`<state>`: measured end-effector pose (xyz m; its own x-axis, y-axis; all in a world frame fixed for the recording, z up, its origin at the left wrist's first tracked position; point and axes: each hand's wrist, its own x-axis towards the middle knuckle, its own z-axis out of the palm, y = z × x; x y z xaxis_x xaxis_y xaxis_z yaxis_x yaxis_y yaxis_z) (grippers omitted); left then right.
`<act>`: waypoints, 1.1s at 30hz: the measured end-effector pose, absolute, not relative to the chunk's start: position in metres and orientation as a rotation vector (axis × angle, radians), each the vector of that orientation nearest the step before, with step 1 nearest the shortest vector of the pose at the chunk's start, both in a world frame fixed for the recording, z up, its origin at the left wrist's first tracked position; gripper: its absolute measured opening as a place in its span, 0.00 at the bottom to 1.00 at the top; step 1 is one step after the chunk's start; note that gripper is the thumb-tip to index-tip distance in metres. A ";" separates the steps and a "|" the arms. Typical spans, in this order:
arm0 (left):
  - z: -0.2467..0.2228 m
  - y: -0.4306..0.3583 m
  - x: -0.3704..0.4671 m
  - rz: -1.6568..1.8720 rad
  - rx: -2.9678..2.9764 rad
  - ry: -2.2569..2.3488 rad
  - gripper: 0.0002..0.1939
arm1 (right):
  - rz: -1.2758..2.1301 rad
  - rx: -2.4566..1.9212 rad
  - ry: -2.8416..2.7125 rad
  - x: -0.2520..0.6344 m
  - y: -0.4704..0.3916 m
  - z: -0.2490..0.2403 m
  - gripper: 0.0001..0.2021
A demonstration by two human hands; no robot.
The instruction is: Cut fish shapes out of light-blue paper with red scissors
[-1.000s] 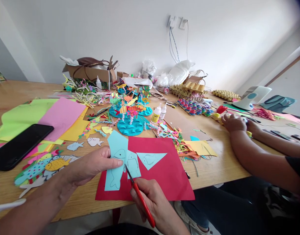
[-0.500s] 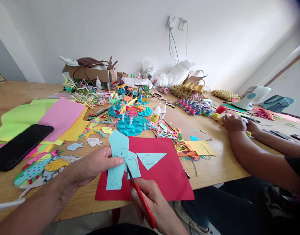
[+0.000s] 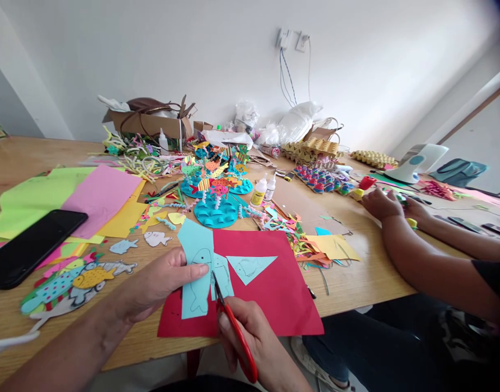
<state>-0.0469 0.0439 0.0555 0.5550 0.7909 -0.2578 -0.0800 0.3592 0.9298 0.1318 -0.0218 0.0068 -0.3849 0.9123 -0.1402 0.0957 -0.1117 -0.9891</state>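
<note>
My left hand (image 3: 164, 280) pinches a light blue sheet of paper (image 3: 196, 245) between thumb and fingers; a fish outline is drawn on it. In my right hand (image 3: 248, 332) is a pair of scissors with red handles (image 3: 241, 340), its dark blades at the sheet's right edge. Behind the blades a second drawn fish shows on blue paper; whether it is joined to the held sheet I cannot tell. A triangular blue scrap (image 3: 250, 267) with another fish drawing lies on the red sheet (image 3: 270, 305) under my hands.
Left of me are a black phone (image 3: 35, 245), coloured paper (image 3: 101, 201) and cut-out fish (image 3: 92, 276). Beyond stand a blue fish model (image 3: 217, 209), two glue bottles (image 3: 258, 191) and paper scraps (image 3: 315, 250). At the right, another person's hands (image 3: 386, 204) work by painted egg cartons (image 3: 321, 179).
The held blue paper has turned slightly and moved a little within my left hand's grip. My right hand with the scissors stays almost in place. The other person's hands have shifted slightly left.
</note>
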 end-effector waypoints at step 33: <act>0.047 0.018 -0.013 0.941 0.888 0.921 0.10 | 1.605 -1.084 -1.339 0.126 -0.020 0.012 0.30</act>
<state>-0.0134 0.0182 0.0467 0.3006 0.9224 -0.2425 -0.2629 0.3246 0.9086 0.1257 -0.0198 0.0122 -0.3442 0.9295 -0.1322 -0.0366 -0.1540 -0.9874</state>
